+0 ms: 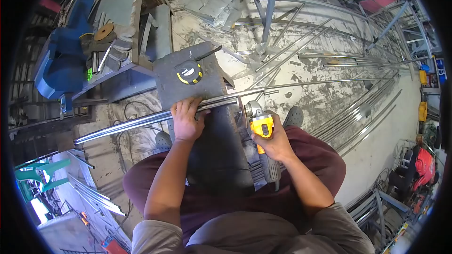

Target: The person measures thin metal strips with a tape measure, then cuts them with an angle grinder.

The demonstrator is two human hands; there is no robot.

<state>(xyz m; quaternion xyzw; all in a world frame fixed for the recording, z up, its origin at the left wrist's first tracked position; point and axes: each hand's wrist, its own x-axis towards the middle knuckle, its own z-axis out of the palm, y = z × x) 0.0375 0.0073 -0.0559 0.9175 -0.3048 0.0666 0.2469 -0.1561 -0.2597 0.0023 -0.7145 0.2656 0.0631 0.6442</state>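
Long shiny metal tubes (127,125) lie across a dark metal bench (207,141), running from the lower left up to the right. My left hand (187,118) is closed over them near the bench's middle. My right hand (275,142) grips a yellow and black angle grinder (262,127). The grinder's disc (243,111) stands at the bench's right edge, close to the tube ends; whether it touches them I cannot tell. A yellow and black tape measure (189,72) rests on the bench beyond my left hand, with a black-handled tool (208,52) behind it.
A blue machine (61,66) stands at the left beside a metal table (123,9) holding gloves and a brown disc. Several metal bars (358,108) lie on the floor at the right. A metal frame (270,9) rises at the back. Cables (123,148) run across the floor at left.
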